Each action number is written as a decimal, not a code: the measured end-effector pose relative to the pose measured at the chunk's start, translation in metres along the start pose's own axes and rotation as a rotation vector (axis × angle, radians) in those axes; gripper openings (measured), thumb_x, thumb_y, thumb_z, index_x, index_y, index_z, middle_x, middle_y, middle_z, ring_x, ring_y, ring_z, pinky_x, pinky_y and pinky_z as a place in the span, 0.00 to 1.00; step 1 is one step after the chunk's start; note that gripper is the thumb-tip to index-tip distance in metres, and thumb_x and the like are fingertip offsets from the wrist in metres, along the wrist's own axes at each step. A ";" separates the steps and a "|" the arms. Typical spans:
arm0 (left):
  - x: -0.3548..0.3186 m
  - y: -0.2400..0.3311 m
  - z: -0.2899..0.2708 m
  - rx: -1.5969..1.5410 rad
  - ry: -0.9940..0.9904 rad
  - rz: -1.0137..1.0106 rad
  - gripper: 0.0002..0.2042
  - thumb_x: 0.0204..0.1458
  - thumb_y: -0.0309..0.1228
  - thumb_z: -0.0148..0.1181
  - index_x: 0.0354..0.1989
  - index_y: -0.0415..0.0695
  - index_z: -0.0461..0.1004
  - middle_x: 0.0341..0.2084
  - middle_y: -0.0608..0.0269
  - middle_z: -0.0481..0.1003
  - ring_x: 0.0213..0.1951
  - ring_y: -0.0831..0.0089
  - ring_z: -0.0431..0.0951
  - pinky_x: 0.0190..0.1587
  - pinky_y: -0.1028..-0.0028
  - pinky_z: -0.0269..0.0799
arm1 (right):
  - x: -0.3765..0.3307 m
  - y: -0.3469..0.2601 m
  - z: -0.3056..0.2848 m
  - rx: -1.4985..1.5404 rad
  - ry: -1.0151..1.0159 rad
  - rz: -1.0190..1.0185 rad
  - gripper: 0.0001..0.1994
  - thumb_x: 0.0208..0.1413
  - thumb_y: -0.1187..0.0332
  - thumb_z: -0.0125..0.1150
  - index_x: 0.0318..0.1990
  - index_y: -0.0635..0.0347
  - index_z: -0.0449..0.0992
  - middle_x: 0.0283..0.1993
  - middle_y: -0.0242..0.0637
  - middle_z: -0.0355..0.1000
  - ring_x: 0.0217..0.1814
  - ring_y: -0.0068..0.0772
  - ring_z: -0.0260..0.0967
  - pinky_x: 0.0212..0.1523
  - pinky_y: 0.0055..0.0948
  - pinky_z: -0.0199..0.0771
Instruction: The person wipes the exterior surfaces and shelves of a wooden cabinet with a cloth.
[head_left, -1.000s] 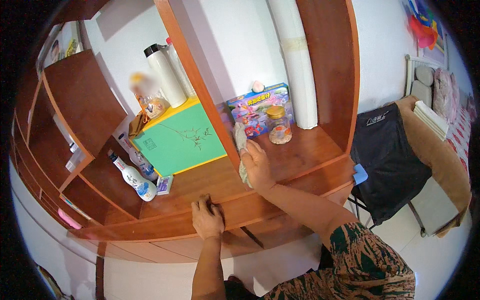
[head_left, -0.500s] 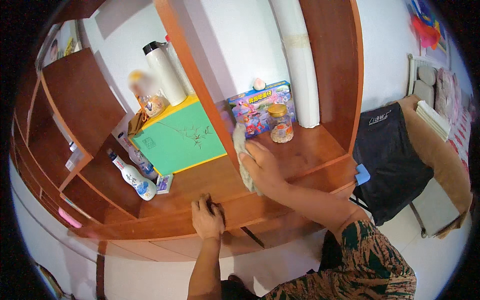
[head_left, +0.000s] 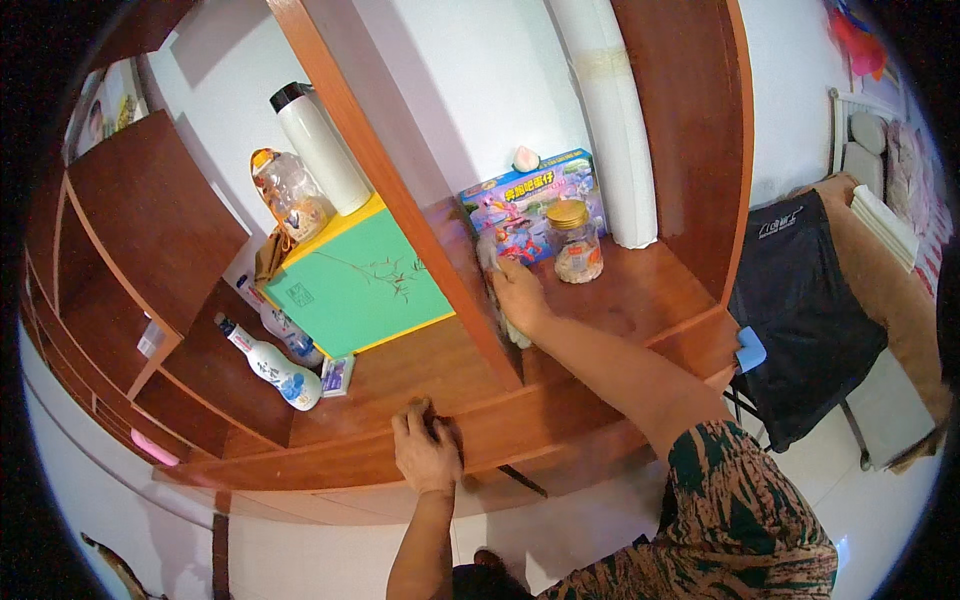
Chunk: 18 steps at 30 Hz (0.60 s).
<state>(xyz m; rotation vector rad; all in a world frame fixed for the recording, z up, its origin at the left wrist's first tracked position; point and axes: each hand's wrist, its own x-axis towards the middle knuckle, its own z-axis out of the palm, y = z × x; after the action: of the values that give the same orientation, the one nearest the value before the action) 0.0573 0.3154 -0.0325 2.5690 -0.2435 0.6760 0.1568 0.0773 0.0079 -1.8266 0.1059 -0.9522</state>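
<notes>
My right hand is closed on a pale grey cloth, which is pressed to the right side of the upright wooden divider. The hand hides part of the cloth. Just right of it stand a glass jar with a gold lid and a colourful printed box. My left hand rests on the front edge of the wooden shelf, fingers apart and nothing seen in them. A dark patch beside its fingers is too unclear to name.
Left of the divider are a green box carrying a white flask and clear bottle, a white-and-blue bottle and small box. A white roll leans at right. A blue corner guard and black chair lie beyond.
My right hand and the cloth have gone from the divider's front edge onto its right side, further into the compartment. The left hand stays on the shelf edge. The view has shifted slightly.
</notes>
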 end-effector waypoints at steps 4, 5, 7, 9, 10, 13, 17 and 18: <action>0.002 0.001 0.003 -0.023 -0.005 0.004 0.15 0.50 0.29 0.55 0.49 0.48 0.71 0.47 0.55 0.67 0.48 0.53 0.71 0.48 0.59 0.70 | -0.008 0.024 -0.003 -0.137 -0.178 0.203 0.14 0.56 0.63 0.52 0.41 0.66 0.73 0.37 0.58 0.72 0.43 0.61 0.69 0.42 0.50 0.67; 0.004 0.001 0.004 -0.028 -0.005 0.005 0.15 0.50 0.29 0.55 0.49 0.48 0.71 0.47 0.55 0.67 0.48 0.53 0.71 0.48 0.59 0.70 | -0.009 0.021 -0.004 -0.143 -0.192 0.210 0.14 0.56 0.63 0.52 0.41 0.66 0.73 0.37 0.58 0.72 0.42 0.60 0.70 0.42 0.49 0.68; 0.003 -0.001 0.005 -0.026 0.011 0.013 0.15 0.50 0.30 0.55 0.49 0.49 0.70 0.47 0.56 0.67 0.48 0.54 0.71 0.48 0.59 0.70 | -0.013 -0.002 -0.015 -0.057 -0.176 0.170 0.15 0.57 0.63 0.52 0.44 0.66 0.72 0.38 0.56 0.72 0.43 0.53 0.71 0.44 0.43 0.67; 0.003 0.001 0.002 -0.026 0.019 0.022 0.15 0.51 0.30 0.55 0.49 0.49 0.70 0.47 0.56 0.67 0.48 0.54 0.71 0.47 0.59 0.70 | -0.014 -0.042 -0.034 0.030 -0.163 0.087 0.16 0.58 0.63 0.52 0.46 0.67 0.71 0.39 0.55 0.71 0.44 0.48 0.71 0.46 0.40 0.67; 0.002 0.001 -0.004 -0.015 0.017 0.017 0.15 0.51 0.30 0.55 0.49 0.49 0.70 0.47 0.56 0.67 0.48 0.54 0.71 0.47 0.59 0.70 | -0.013 -0.060 -0.038 0.084 -0.168 0.029 0.16 0.58 0.63 0.52 0.46 0.67 0.71 0.39 0.54 0.71 0.44 0.46 0.71 0.46 0.39 0.67; 0.002 0.000 0.000 -0.016 0.003 0.022 0.16 0.50 0.30 0.55 0.49 0.49 0.70 0.47 0.56 0.67 0.48 0.54 0.72 0.47 0.59 0.70 | 0.002 -0.105 -0.048 0.157 -0.035 -0.227 0.13 0.58 0.65 0.52 0.43 0.66 0.72 0.40 0.53 0.72 0.44 0.53 0.69 0.44 0.43 0.67; 0.002 0.001 0.000 -0.005 0.012 0.028 0.16 0.50 0.30 0.55 0.49 0.49 0.70 0.45 0.56 0.68 0.47 0.54 0.72 0.47 0.59 0.70 | 0.034 -0.143 -0.047 0.104 0.174 -0.553 0.12 0.57 0.67 0.51 0.44 0.66 0.72 0.43 0.51 0.71 0.46 0.57 0.67 0.46 0.45 0.66; 0.002 0.002 -0.001 -0.004 0.013 0.024 0.15 0.50 0.30 0.55 0.49 0.49 0.70 0.45 0.56 0.68 0.47 0.54 0.72 0.46 0.59 0.70 | 0.041 -0.140 -0.042 0.120 0.193 -0.539 0.12 0.56 0.67 0.51 0.44 0.66 0.72 0.42 0.51 0.71 0.45 0.57 0.67 0.46 0.45 0.66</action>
<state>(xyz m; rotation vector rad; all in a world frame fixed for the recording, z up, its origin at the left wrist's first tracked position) 0.0578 0.3143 -0.0301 2.5610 -0.2720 0.7002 0.1097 0.0924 0.1519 -1.6764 -0.3352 -1.4750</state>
